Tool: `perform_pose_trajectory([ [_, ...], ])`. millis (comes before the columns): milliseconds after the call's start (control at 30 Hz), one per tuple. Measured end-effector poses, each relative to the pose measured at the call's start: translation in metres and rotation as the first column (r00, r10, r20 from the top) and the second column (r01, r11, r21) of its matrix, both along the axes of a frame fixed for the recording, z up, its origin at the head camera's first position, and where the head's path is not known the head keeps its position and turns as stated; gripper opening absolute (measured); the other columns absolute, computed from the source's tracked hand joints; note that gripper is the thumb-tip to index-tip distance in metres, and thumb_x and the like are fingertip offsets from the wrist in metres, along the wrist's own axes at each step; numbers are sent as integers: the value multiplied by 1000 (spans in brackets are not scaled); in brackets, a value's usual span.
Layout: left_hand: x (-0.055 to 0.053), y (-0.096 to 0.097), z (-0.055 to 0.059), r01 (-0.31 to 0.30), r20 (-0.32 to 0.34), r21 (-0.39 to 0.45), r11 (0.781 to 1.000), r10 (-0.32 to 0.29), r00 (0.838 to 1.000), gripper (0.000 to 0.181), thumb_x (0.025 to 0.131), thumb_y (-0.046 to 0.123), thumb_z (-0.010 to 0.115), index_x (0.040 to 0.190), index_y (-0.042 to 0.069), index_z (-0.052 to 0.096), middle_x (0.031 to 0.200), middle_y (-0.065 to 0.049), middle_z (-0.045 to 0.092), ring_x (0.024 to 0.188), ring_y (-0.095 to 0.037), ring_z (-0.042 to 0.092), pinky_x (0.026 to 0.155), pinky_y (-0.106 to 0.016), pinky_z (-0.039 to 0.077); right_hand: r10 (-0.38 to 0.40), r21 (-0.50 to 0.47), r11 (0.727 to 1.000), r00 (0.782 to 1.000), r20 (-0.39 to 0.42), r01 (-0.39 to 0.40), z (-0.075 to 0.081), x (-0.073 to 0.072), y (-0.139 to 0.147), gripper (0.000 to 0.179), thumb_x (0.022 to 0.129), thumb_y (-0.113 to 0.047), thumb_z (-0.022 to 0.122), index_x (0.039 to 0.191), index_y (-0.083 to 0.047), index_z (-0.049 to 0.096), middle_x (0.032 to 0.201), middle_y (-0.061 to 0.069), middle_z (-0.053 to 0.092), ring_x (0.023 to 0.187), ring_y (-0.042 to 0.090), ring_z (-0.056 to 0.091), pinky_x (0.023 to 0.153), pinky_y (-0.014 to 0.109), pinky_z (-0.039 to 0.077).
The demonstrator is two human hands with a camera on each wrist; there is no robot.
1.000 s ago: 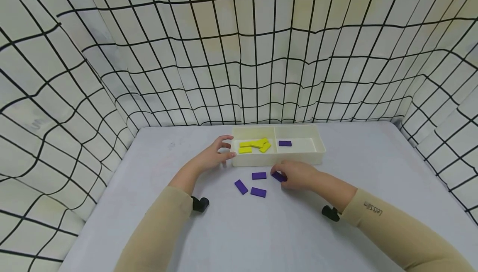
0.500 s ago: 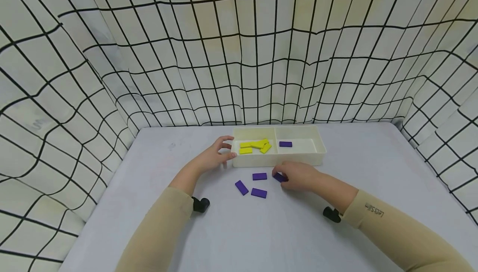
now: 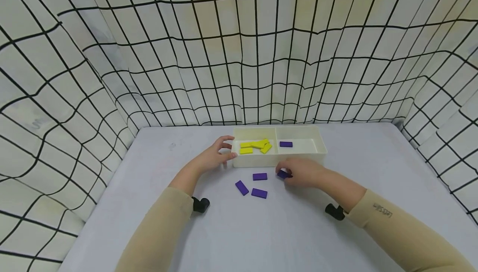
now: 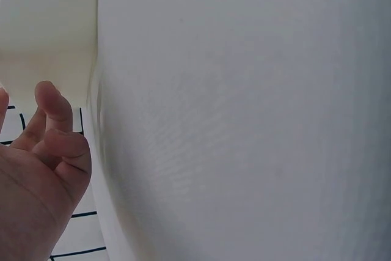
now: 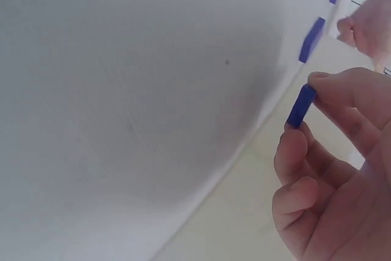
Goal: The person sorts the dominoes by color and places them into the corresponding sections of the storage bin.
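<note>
In the head view, a white two-compartment box [image 3: 257, 162] stands toward the back of the table. My left hand [image 3: 210, 156] rests at its left end, with thumb and fingers apart near the rim; the left wrist view shows the fingers [image 4: 52, 105] loosely bent beside the box wall [image 4: 46, 22]. Just in front of the box, my right hand [image 3: 307, 172] pinches a small purple rectangular block [image 5: 301, 107] by its ends between thumb and finger. Several yellow blocks [image 3: 245, 151] lie in the left compartment, and one purple block [image 3: 286, 144] in the right.
Three loose purple blocks lie in front of the box: one nearest it [image 3: 259, 176], one slanted at left [image 3: 242, 188], one nearer me [image 3: 259, 193]. A white wall with a black grid [image 3: 261, 48] surrounds the white table [image 3: 254, 239].
My right hand has shifted slightly right and toward the box, with the purple block still pinched. The left hand stays at the box's left end.
</note>
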State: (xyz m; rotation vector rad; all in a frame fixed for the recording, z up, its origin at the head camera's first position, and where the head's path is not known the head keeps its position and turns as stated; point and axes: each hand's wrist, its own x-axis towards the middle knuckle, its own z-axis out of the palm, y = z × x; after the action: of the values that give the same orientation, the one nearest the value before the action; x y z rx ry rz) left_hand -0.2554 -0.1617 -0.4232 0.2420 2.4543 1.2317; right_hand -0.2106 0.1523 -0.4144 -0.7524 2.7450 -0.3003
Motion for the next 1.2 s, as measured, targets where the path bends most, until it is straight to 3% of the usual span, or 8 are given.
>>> perform_pose_trajectory([
  [400, 0, -1, -2, 15, -8, 3, 1000, -15, 1000, 70, 95, 42, 65, 152, 35, 25, 148, -7, 42, 91, -23, 61, 94, -46, 39, 28, -46, 999, 999, 19, -27, 30, -2, 15, 33, 92, -20, 70, 125, -25, 67, 115, -6, 64, 92, 15, 56, 85, 36, 50],
  [667, 1, -2, 0, 16, -7, 2, 1000, -16, 1000, 69, 96, 41, 65, 151, 35, 25, 148, -8, 42, 93, -24, 61, 94, -46, 40, 12, -44, 999, 1000, -19, -13, 52, -15, 32, 37, 93, -19, 68, 130, -24, 65, 103, -4, 61, 88, 19, 55, 74, 33, 49],
  [1200, 0, -2, 0, 16, -7, -13, 1000, -16, 1000, 68, 95, 42, 65, 150, 37, 26, 147, -5, 43, 93, -24, 60, 91, -44, 41, -22, -31, 999, 998, -63, 20, 61, -45, 58, 41, 95, -18, 65, 134, -25, 63, 111, 1, 62, 90, 21, 56, 77, 37, 51],
])
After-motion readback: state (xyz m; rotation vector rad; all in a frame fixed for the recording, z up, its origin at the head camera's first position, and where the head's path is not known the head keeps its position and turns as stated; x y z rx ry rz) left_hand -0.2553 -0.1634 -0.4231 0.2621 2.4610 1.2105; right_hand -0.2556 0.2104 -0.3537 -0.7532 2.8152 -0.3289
